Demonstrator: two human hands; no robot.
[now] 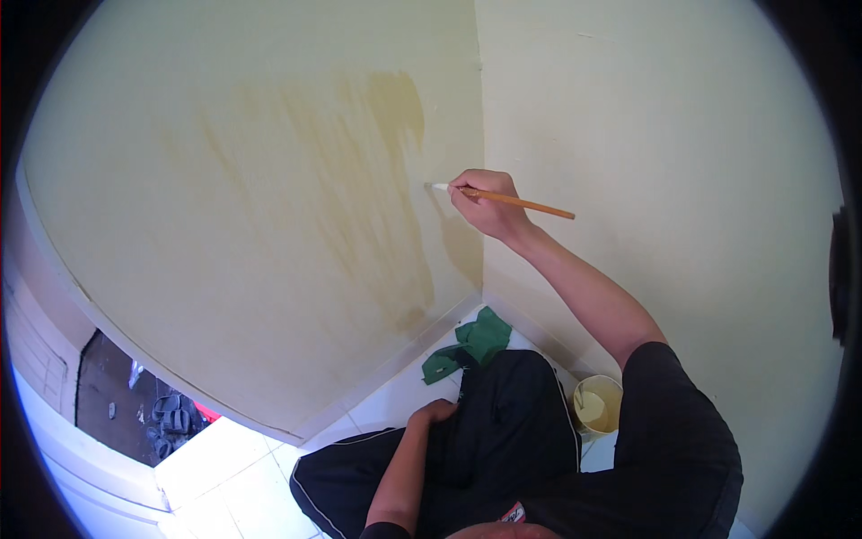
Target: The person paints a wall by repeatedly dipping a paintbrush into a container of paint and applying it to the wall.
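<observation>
My right hand grips a paintbrush with an orange-brown wooden handle, near its bristle end. The tip points left at the wall, close to the corner; whether it touches cannot be told. Left of the tip, darker yellowish paint streaks run down the pale wall. My left hand rests against my dark trousers, its fingers partly hidden, and I cannot tell whether it holds anything. To the right of my knee stands a bucket with cream-coloured paint and what looks like a stick inside.
Green cloth pieces lie on the white tiled floor at the wall corner. A second pale wall rises at right. Beyond the left wall's edge, dark sandals lie on a dark floor beside something red.
</observation>
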